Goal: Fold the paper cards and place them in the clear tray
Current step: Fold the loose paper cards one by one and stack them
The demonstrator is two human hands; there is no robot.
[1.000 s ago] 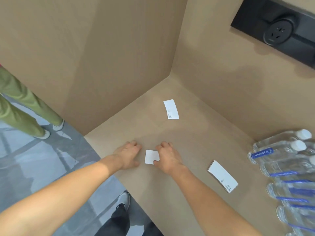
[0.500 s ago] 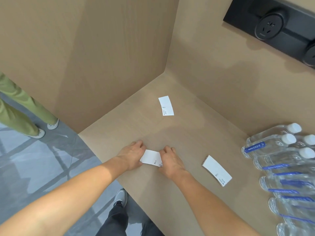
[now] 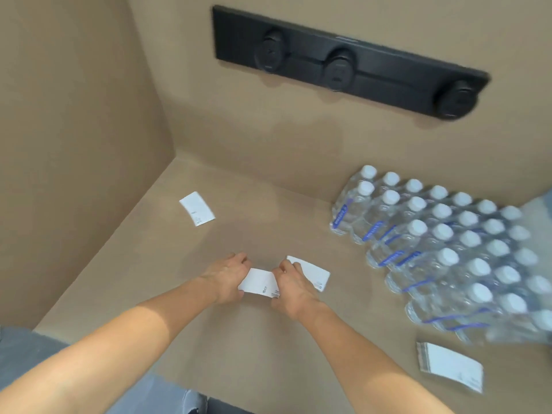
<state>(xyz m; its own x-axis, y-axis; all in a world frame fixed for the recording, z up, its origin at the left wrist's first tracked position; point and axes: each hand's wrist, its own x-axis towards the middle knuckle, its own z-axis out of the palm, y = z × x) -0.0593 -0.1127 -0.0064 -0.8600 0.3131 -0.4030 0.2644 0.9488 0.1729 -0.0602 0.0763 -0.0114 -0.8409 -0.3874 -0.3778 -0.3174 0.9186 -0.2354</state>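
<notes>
A white paper card [image 3: 259,282] is stretched between my hands just above the tan table. My left hand [image 3: 225,274] pinches its left end and my right hand [image 3: 291,289] pinches its right end. A second white card [image 3: 313,273] lies flat on the table just behind my right hand. A third card [image 3: 197,208] lies farther back on the left. A stack of white cards [image 3: 451,366] sits at the front right. No clear tray is in view.
Several shrink-wrapped water bottles [image 3: 442,252] fill the right side of the table [image 3: 254,339]. Tan walls close off the back and left, with a black socket strip [image 3: 343,64] on the back wall. The table's left edge drops to grey floor [image 3: 24,345].
The card between my hands has opened from a small folded square to its full length. The view has swung right, bringing the bottles, socket strip and card stack into sight.
</notes>
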